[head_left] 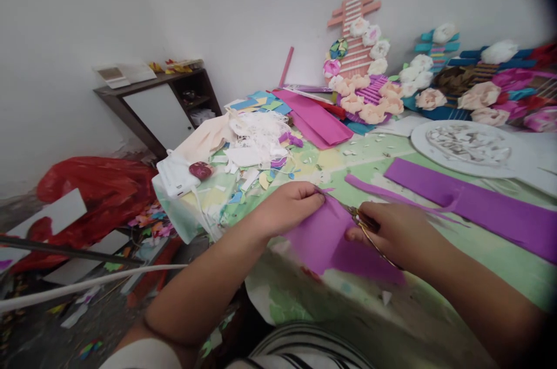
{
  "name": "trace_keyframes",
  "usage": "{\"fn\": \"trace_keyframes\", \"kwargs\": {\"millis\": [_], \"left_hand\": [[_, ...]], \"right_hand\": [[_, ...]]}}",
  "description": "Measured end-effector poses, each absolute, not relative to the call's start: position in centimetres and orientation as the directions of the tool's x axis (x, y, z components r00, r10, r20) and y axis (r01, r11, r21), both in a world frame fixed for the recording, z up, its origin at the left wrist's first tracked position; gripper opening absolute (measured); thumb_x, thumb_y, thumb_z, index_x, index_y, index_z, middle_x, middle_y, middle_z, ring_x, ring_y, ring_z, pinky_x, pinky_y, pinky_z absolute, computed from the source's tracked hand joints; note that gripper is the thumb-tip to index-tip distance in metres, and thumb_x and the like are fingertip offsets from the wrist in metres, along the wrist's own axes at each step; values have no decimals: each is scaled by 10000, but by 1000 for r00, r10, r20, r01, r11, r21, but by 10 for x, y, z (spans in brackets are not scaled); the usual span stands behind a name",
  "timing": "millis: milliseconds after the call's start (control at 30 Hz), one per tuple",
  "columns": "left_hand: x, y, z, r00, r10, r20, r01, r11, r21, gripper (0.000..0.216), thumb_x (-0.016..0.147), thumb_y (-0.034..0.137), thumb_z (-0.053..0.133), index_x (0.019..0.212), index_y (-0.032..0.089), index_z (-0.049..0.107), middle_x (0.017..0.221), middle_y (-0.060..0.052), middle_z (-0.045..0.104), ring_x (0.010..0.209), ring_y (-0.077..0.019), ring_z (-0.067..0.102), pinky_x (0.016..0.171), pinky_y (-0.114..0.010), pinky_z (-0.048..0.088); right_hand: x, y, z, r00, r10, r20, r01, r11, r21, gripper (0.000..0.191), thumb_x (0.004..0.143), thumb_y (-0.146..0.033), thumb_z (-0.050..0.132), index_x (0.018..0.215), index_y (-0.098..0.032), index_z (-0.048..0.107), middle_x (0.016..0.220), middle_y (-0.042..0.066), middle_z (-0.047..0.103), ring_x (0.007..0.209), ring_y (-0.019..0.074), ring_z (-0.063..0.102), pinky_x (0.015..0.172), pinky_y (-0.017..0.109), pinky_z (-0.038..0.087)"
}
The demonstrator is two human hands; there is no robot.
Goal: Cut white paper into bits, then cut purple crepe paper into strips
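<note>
A sheet of purple crepe paper [322, 238] hangs over the near edge of the table, its top edge pinched in my left hand [296, 206]. My right hand [383, 227] is closed round the handles of a pair of scissors [355, 215]. The scissor blades lie along the top edge of the sheet, pointing toward my left fingers; whether they are parted is hard to see. Just beyond my right hand lie a thin purple strip [391, 195] and a wide folded band of purple paper [478, 203].
Paper scraps and tangled white string [261, 134] cover the table's left end, beside a white power strip [176, 174]. Folded pink paper [315, 116] lies behind. A white round plate [467, 169] holds pale pieces. Flower-decorated crafts [361, 55] lean on the wall; a low cabinet [159, 116] stands left.
</note>
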State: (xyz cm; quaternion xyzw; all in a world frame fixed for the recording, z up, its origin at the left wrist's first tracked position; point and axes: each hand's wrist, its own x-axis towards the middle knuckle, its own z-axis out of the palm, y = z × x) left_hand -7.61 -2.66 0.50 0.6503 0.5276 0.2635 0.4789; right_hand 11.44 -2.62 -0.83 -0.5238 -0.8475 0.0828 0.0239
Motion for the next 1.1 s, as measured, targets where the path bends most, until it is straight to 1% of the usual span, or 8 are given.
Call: {"fn": "trace_keyframes", "kwargs": {"millis": [133, 233, 400, 500, 600, 767, 900, 1100], "left_hand": [[-76, -25, 2, 328, 934, -142, 442, -19, 897, 230, 710, 336, 380, 720, 160, 529, 608, 12, 500, 524, -86, 443, 483, -202, 340], [-73, -24, 2, 349, 931, -108, 461, -70, 884, 230, 723, 332, 360, 674, 159, 504, 578, 22, 466, 519, -83, 429, 474, -197, 322], [-65, -22, 1, 349, 936, 52, 553, -250, 795, 243, 730, 300, 348, 546, 155, 412, 542, 32, 389, 523, -80, 382, 477, -197, 294], [-60, -20, -2, 362, 928, 88, 566, -294, 770, 255, 732, 288, 343, 519, 155, 391, 520, 36, 364, 508, -77, 357, 468, -197, 281], [-57, -18, -4, 378, 922, 83, 560, -299, 773, 242, 731, 276, 342, 556, 155, 456, 541, 29, 416, 520, -82, 382, 476, -198, 291], [-52, -18, -4, 403, 915, 0, 538, -237, 809, 227, 722, 254, 350, 714, 160, 556, 668, 3, 539, 592, -102, 467, 523, -204, 347], [-47, -17, -5, 398, 917, -23, 524, -207, 826, 232, 722, 271, 355, 724, 161, 558, 670, 1, 546, 598, -104, 479, 532, -207, 364], [-42, -15, -4, 373, 927, -43, 534, -177, 827, 242, 714, 316, 369, 641, 150, 528, 602, 6, 508, 536, -94, 442, 477, -199, 347]], "right_hand": [[117, -28, -7, -454, 890, -37, 880, 442, -177, 398, 662, -569, 360, 536, -192, 389, 478, -1, 456, 425, 99, 353, 422, 219, 175], [120, -29, -7, -433, 901, -35, 888, 420, -187, 395, 661, -570, 359, 541, -196, 388, 475, -6, 453, 425, 101, 352, 422, 218, 173], [125, -28, -11, -401, 916, -9, 901, 392, -186, 399, 655, -577, 364, 532, -198, 384, 471, -9, 452, 425, 102, 344, 423, 220, 160], [128, -29, -13, -400, 917, -6, 899, 391, -197, 404, 662, -576, 353, 529, -195, 381, 473, -6, 451, 428, 102, 352, 426, 224, 161], [132, -29, -13, -397, 918, -9, 899, 387, -207, 405, 654, -581, 360, 529, -196, 375, 474, -9, 451, 428, 102, 357, 427, 223, 164], [136, -29, -15, -408, 913, -18, 890, 394, -229, 404, 629, -586, 388, 529, -195, 374, 477, -6, 458, 427, 100, 361, 425, 223, 161], [138, -29, -19, -387, 921, -33, 897, 369, -243, 379, 657, -554, 379, 535, -196, 370, 491, -4, 469, 439, 105, 358, 428, 224, 167], [141, -29, -24, -373, 927, -44, 902, 351, -253, 363, 684, -524, 368, 532, -195, 378, 498, -3, 472, 458, 114, 364, 433, 226, 181]]}}
